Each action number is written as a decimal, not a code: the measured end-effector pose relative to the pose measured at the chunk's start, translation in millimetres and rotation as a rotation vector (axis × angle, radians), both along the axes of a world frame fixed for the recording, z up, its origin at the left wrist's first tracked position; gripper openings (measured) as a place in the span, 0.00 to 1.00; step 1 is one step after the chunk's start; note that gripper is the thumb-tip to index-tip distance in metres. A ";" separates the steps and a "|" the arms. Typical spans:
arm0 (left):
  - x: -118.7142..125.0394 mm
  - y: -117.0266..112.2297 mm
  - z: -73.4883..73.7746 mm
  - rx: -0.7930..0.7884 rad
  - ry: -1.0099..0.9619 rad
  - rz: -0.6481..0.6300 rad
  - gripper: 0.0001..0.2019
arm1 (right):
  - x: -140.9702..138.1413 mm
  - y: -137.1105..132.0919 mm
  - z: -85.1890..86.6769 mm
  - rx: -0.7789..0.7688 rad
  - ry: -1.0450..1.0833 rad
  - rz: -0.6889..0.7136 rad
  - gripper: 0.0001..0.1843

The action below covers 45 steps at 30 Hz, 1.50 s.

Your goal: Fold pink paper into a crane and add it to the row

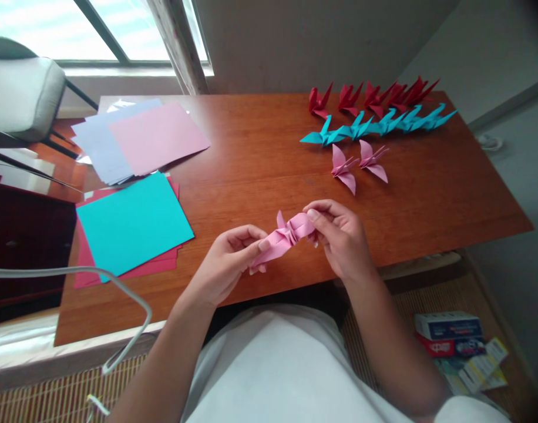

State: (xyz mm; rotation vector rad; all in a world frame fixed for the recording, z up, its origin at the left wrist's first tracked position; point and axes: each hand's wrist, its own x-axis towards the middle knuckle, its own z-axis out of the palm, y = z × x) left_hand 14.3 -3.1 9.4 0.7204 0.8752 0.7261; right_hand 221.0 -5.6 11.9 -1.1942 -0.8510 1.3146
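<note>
Between my hands, over the near edge of the wooden table, is a pink origami crane (290, 234) with its wings drawn out to either side. My left hand (234, 255) pinches one wing between thumb and fingers. The other wing is gripped by my right hand (339, 234), its thumb on top. Farther back stand two finished pink cranes (343, 169), a row of blue cranes (359, 126) and a row of red cranes (349, 100).
To the left lie a turquoise sheet (134, 224) over red sheets (86, 258), and behind them pink paper (161, 136) on pale blue paper (99, 144). A white cable (132, 294) loops at the lower left. Boxes (449, 326) sit at the lower right, below the tabletop.
</note>
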 end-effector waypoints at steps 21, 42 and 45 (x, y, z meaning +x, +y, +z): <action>-9.5 12.8 1.2 -0.074 -0.142 -0.266 0.19 | 14.8 -2.6 -11.3 -0.329 0.555 0.489 0.16; 11.7 -4.1 -0.2 -0.056 -0.463 -0.067 0.20 | -4.9 -18.1 -1.4 -0.187 0.682 0.268 0.25; 17.7 -10.2 2.1 -0.049 -0.532 -0.066 0.23 | -13.8 -23.4 -0.5 -0.169 0.698 0.288 0.29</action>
